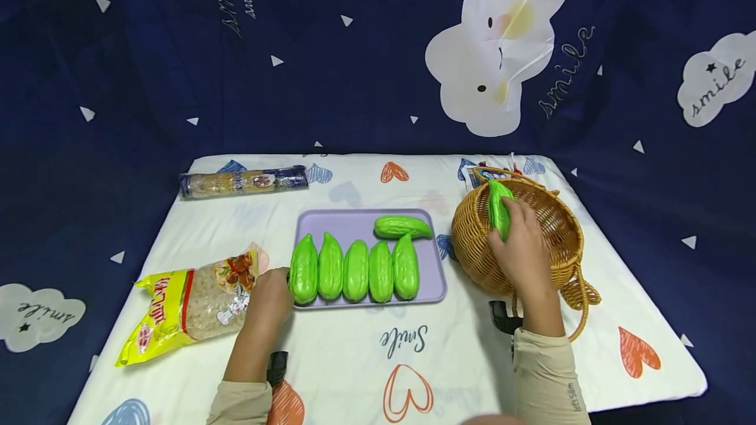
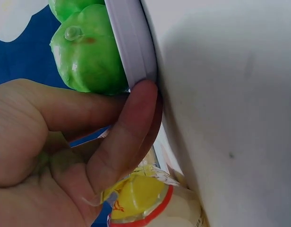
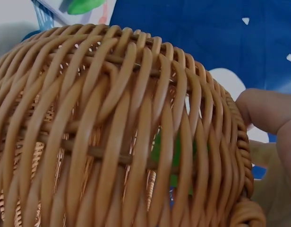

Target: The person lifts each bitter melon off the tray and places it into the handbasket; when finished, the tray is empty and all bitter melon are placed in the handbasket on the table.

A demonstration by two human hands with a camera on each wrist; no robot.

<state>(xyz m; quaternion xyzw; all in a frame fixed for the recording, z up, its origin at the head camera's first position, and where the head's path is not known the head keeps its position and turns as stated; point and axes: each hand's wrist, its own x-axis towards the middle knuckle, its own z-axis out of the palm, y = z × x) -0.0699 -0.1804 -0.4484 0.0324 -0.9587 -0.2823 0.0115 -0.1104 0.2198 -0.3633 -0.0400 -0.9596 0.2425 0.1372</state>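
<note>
Several glossy green bitter melons [image 1: 356, 271] lie on a lilac tray [image 1: 366, 303]; most stand side by side, and one [image 1: 401, 227] lies crosswise behind them. At the tray's left front corner, my left hand [image 1: 273, 300] pinches the rim, with fingertips [image 2: 144, 94] against its edge in the left wrist view. My right hand [image 1: 522, 248] grips another bitter melon [image 1: 499, 208] at the mouth of a round wicker basket [image 1: 478, 248]. In the right wrist view the basket's weave [image 3: 136, 123] hides most of that melon, and green shows through the gaps.
A yellow-ended bag of pale dry food [image 1: 195, 297] lies left of the tray. Behind it is a long clear-wrapped packet [image 1: 243, 182]. A small printed packet [image 1: 471, 177] sits behind the basket. A dark blue curtain [image 1: 354, 84] hangs behind the table.
</note>
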